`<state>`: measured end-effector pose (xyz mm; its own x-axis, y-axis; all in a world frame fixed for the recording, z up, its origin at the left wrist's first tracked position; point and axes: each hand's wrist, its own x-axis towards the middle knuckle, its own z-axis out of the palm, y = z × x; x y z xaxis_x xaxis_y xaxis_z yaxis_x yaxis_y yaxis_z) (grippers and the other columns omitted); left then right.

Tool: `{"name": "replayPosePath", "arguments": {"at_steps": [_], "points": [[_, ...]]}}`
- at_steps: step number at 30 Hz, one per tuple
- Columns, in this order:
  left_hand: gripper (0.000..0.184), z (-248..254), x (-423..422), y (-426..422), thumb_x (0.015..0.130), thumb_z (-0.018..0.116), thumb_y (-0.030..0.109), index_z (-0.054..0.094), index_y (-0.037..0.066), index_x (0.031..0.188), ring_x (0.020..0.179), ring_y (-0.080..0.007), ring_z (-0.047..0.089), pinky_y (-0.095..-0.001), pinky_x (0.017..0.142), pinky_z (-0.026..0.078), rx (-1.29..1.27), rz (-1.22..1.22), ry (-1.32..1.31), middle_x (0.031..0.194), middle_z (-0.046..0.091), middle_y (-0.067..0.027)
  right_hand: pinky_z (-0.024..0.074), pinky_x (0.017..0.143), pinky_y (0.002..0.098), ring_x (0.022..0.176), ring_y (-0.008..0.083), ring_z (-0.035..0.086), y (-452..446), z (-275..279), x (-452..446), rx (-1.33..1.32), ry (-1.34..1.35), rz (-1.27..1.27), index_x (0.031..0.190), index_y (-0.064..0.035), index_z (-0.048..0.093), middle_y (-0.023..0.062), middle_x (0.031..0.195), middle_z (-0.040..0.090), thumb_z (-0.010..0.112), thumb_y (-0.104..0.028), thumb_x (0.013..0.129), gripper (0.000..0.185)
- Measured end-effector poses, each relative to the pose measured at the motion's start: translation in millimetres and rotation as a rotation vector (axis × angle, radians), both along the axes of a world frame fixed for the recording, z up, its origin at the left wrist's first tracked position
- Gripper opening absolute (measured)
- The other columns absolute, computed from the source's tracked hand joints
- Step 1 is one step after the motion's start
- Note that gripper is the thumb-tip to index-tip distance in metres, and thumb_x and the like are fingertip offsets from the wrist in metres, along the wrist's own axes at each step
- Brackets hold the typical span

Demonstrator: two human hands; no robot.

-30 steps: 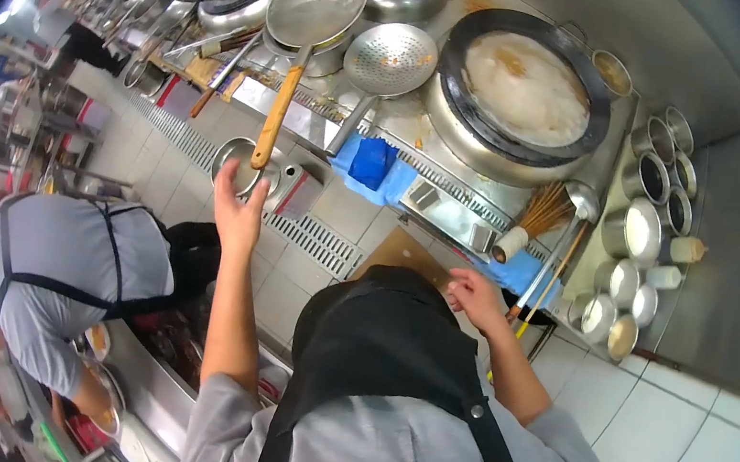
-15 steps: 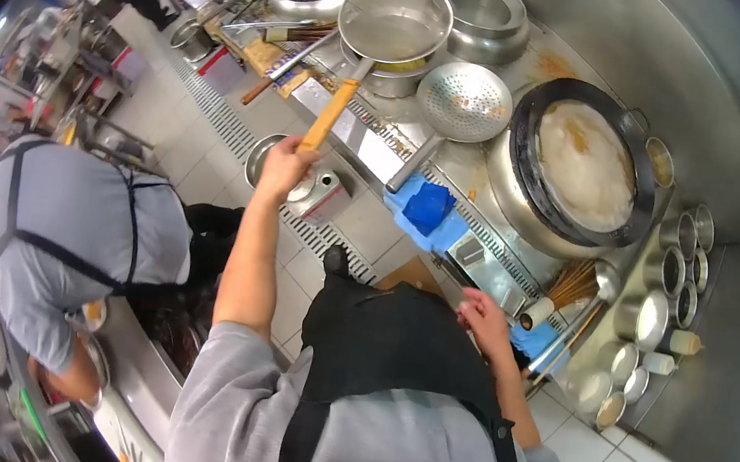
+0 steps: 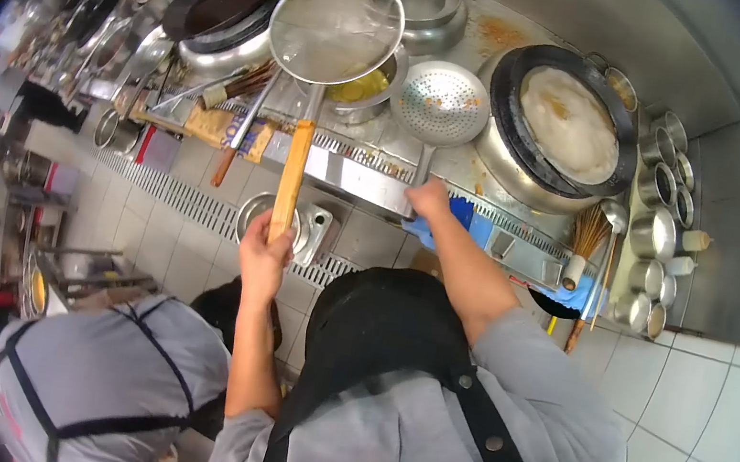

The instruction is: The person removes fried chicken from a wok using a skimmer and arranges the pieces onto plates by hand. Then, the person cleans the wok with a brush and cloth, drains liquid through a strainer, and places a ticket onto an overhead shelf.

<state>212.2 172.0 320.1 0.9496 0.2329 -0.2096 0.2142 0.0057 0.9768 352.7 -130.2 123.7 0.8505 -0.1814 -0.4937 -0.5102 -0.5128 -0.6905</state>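
Observation:
My left hand (image 3: 266, 251) is closed around the wooden handle of a fine-mesh strainer (image 3: 330, 22). The round mesh hangs above the counter, partly over a metal pot (image 3: 380, 107) with yellow liquid in it. Reaching to the counter's front edge, my right hand (image 3: 431, 200) is wrapped round the handle of a perforated skimmer (image 3: 438, 106). Small orange bits cling to the skimmer's bowl, which lies beside that pot. A blue cloth (image 3: 474, 231) is partly hidden behind my right forearm.
A wok (image 3: 568, 127) with pale foamy contents stands on the right, and a dark-filled wok (image 3: 231, 6) on the left. Several metal containers (image 3: 655, 233) line the right side. A bamboo brush (image 3: 584, 241) lies near them. A co-worker (image 3: 115, 374) bends at lower left.
My right hand has moved from beside the apron to the skimmer's handle and gripped it. My left hand still holds the strainer, now more upright. The view has turned.

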Motion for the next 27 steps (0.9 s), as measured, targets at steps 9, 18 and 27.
{"name": "replayPosePath", "arguments": {"at_steps": [9,18,27], "points": [[0.048,18,1,32,0.089,0.063,-0.004,0.047,-0.003,0.134,0.062,-0.0084,0.054,-0.0214,0.053,0.044,0.001,0.118,-0.010,0.088,0.062,-0.0058,0.0469,0.051,0.0351,0.061,0.0206,0.058,1,104,-5,0.306,-0.360,-0.355,0.113,0.0023,0.055,0.0104,0.084,0.062,0.066,-0.008,0.080,0.036],[0.049,50,44,7,0.088,0.065,-0.005,0.049,-0.003,0.134,0.067,-0.0068,0.056,-0.0197,0.057,0.046,0.024,0.215,0.067,0.094,0.065,-0.0074,0.0583,0.066,0.0433,0.090,0.0375,0.070,-77,102,322,-0.661,-0.658,-0.367,0.154,-0.0025,0.022,0.0285,0.115,0.065,0.060,-0.010,0.079,0.085],[0.051,41,52,0,0.086,0.066,-0.006,0.049,-0.003,0.135,0.070,-0.0072,0.058,-0.0208,0.060,0.047,-0.002,0.249,0.166,0.095,0.064,-0.0049,0.0487,0.048,0.0344,0.060,0.0220,0.062,-80,137,330,0.159,-0.614,-0.501,0.133,0.0014,0.045,0.0155,0.092,0.064,0.062,-0.006,0.085,0.052]]}}
